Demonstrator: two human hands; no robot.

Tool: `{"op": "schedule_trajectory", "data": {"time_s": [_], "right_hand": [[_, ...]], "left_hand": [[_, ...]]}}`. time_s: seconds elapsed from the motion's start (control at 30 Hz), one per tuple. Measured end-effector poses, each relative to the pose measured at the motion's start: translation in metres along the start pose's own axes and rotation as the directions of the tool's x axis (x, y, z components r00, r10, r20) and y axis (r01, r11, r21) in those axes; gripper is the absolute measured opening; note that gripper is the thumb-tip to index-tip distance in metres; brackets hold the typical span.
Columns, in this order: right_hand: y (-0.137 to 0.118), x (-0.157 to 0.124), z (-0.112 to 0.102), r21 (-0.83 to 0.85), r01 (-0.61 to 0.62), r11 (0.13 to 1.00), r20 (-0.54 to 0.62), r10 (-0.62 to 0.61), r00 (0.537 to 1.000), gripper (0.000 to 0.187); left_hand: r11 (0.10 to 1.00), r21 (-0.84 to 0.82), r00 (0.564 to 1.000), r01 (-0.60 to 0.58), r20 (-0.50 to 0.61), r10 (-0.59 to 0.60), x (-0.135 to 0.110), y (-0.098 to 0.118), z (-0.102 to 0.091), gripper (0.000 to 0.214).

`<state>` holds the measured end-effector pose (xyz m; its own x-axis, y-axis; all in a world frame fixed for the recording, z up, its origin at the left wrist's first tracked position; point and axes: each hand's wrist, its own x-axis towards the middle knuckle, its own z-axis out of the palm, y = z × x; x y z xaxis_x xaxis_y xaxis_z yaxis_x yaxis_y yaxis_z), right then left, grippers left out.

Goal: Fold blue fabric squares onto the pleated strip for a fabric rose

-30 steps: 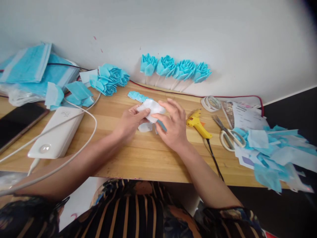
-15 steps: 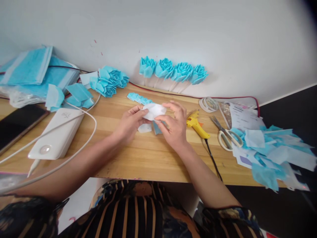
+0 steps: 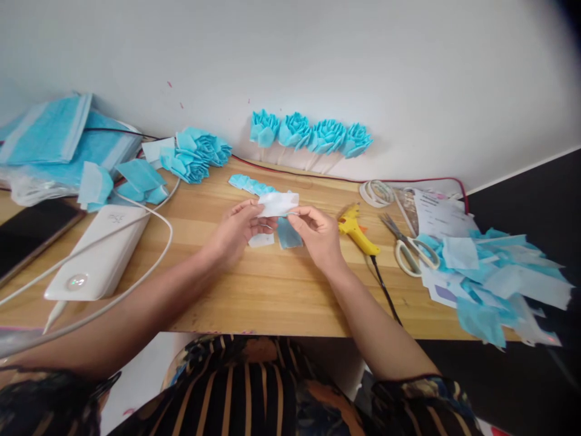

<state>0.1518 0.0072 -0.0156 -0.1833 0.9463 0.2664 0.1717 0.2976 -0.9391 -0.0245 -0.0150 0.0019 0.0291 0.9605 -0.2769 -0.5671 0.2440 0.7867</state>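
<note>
"Plain, pale wall (image 3: 408, 72) at the back, light wood-grain table (image 3: 254, 297) below it. What do the hands have between them?"

"One small, flat white piece of soft, fabric-like sheet (image 3: 278, 204), raised just above the table. The left hand (image 3: 240, 229) pinches its left end, thumb on top, fingers beneath. The right hand (image 3: 319, 238) pinches the lower edge near the right corner, between thumb and forefinger."

"Which step would you call that?"

"Shaping a single piece, I'd judge. The right fingertips seem to be rolling or creasing that edge, though the fold is too small to be sure of."

"Anything similar nearby?"

"On the table below the hands lie a light-blue rectangular fabric piece (image 3: 289, 234) and a white fabric scrap (image 3: 261, 241). Just beyond the raised sheet sits a row of small, folded light-blue pieces (image 3: 249, 183). Farther back, four light-blue, rose-shaped fabric flowers (image 3: 295, 131) on pale sticks lean against the wall."

"And the next move?"

"It calls, I think, for a firm left pinch and even pressure along the edge from the right. The yellow plastic glue gun (image 3: 358, 232) and cream-handled metal scissors (image 3: 410, 246) lie to the right, untouched."
</note>
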Motion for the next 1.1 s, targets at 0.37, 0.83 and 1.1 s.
{"op": "schedule_trajectory", "data": {"time_s": [0.37, 0.83, 1.1], "right_hand": [[0.0034, 0.0027, -0.0024, 0.147, -0.09, 0.985, -0.093, 0.104, 0.99, 0.019], [-0.0022, 0.0001, 0.0005, 0.106, -0.063, 0.992, -0.05, 0.069, 0.996, 0.019], [-0.0056, -0.0003, 0.0009, 0.118, -0.068, 0.991, -0.015, 0.07, 0.997, 0.014]], "left_hand": [[0.998, 0.044, 0.98, -0.041, 0.196, 0.032, -0.0013, -0.0005, -0.0035, 0.021], [0.997, 0.043, 0.975, -0.067, 0.216, 0.056, 0.0007, -0.0077, -0.0045, 0.024], [0.997, -0.024, 0.986, -0.071, 0.151, 0.074, 0.0002, -0.0051, -0.0026, 0.024]]}}
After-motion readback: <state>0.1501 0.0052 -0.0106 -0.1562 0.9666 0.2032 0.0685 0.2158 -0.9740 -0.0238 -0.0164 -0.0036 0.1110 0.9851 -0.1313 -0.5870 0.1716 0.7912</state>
